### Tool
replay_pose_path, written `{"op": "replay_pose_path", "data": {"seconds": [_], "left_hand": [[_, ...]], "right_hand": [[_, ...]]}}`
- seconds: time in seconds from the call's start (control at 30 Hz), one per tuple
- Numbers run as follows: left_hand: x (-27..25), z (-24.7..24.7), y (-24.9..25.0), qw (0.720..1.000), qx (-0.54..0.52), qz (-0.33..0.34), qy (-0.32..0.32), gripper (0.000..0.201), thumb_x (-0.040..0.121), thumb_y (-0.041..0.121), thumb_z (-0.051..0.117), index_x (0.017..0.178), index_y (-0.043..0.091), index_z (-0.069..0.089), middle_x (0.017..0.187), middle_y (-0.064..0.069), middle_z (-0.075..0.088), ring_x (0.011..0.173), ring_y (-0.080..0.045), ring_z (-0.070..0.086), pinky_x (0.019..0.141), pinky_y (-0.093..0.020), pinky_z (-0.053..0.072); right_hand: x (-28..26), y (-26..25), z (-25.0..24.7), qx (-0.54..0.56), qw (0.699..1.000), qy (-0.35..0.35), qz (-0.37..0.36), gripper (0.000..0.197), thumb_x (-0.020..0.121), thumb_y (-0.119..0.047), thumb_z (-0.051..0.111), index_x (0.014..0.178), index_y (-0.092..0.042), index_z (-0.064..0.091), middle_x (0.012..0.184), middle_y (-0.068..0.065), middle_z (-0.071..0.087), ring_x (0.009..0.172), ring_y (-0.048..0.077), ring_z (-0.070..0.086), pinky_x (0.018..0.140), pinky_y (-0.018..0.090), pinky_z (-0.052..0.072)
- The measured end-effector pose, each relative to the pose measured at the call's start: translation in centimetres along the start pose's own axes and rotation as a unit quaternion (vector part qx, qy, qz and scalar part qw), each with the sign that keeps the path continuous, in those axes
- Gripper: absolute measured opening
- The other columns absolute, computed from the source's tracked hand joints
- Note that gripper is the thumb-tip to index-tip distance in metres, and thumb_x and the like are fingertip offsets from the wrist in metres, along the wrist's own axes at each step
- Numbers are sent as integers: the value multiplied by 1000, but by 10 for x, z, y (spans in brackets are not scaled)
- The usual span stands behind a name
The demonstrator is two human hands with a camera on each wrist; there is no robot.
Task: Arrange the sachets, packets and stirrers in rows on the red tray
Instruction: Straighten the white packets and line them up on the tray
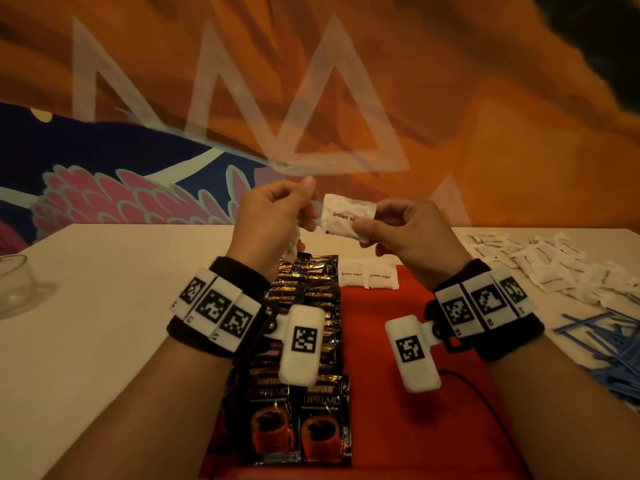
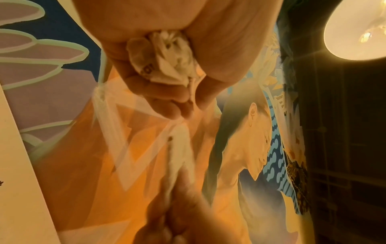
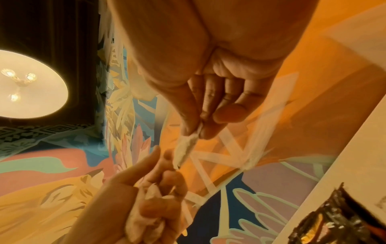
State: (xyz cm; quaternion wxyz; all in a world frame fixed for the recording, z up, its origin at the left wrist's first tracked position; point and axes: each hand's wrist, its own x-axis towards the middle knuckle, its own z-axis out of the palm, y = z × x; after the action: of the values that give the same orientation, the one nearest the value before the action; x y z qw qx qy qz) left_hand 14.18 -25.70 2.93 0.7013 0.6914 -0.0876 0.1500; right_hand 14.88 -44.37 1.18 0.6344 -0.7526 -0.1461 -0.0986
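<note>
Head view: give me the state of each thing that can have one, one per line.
left hand: raised, grips a crumpled bunch of sachets
right hand: raised, pinches one brown sugar sachet
red tray: part filled
coffee packets: laid overlapping in two columns on the tray's left
two brown sugar sachets: flat, side by side at the tray's far edge
loose sachets: unsorted heap on the table
blue stirrers: unsorted heap on the table

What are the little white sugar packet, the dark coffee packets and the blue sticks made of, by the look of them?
The brown sugar sachet looks like matte paper: it creases softly and shows no shine. The coffee packets seem to be glossy foil or plastic film, since light glints off their crinkled edges. The blue stirrers are thin, straight and evenly coloured, probably plastic, though they are too small to be sure.
</note>
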Motion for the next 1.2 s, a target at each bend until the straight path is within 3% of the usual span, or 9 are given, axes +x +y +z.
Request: {"op": "replay_pose_path", "data": {"seconds": [0.13,0.3,0.47,0.6,0.73,0.83,0.97,1.07,1.2], "left_hand": [[3,-10,9,999,-38,-9,6,22,98,29,60,82,16,66,65,1,59,57,-13,54,41,-21,39],[6,-19,13,999,-50,-12,14,16,98,25,60,89,13,65,66,2,59,56,-12,53,42,-21,39],[8,-26,15,998,-61,-19,25,16,99,24,59,90,12,64,64,2,58,53,-12,52,41,-22,38],[9,-31,16,996,-79,-32,22,16,99,24,59,89,11,63,64,1,57,53,-12,51,42,-22,38],[8,-33,14,995,-88,-38,20,17,98,24,60,87,12,64,62,2,57,53,-12,50,41,-21,37],[8,-34,11,995,-84,-44,13,16,98,23,60,87,13,63,61,2,57,52,-12,50,41,-21,36],[9,-37,10,995,-87,-51,17,16,99,23,59,87,13,63,62,2,56,52,-11,49,42,-21,36],[9,-33,9,994,-92,-60,15,19,99,27,58,87,13,63,62,3,56,52,-10,49,42,-21,37],[4,-22,6,989,-128,-74,17,30,101,36,54,83,13,60,61,3,53,51,-8,47,43,-19,38]], "right_hand": [[14,27,-9,-117,990,-13,81,15,83,-11,78,86,-11,63,71,6,72,62,15,67,56,29,53],[37,63,-8,-290,934,-58,200,17,80,-18,81,75,-15,65,75,5,73,69,18,69,66,31,57],[48,74,1,-363,899,-63,236,23,78,-27,83,93,-18,68,100,4,69,98,21,65,79,30,52],[50,77,8,-404,878,-62,247,34,80,-31,81,106,-11,71,107,3,69,103,22,62,77,27,45],[54,77,13,-473,843,-58,252,45,80,-37,80,111,-7,68,110,9,71,105,26,65,91,35,55],[55,76,14,-503,826,-63,248,48,75,-42,83,107,-10,68,106,8,71,98,25,66,85,36,57],[57,73,10,-488,832,-72,253,51,73,-48,82,100,-7,68,98,7,72,93,25,67,77,31,55],[54,58,3,-498,840,-59,208,49,78,-51,77,99,-7,68,98,8,73,94,24,68,82,34,56],[36,20,4,-351,932,-19,85,24,85,-35,76,86,-16,61,83,-1,67,79,14,64,72,29,52]]}}
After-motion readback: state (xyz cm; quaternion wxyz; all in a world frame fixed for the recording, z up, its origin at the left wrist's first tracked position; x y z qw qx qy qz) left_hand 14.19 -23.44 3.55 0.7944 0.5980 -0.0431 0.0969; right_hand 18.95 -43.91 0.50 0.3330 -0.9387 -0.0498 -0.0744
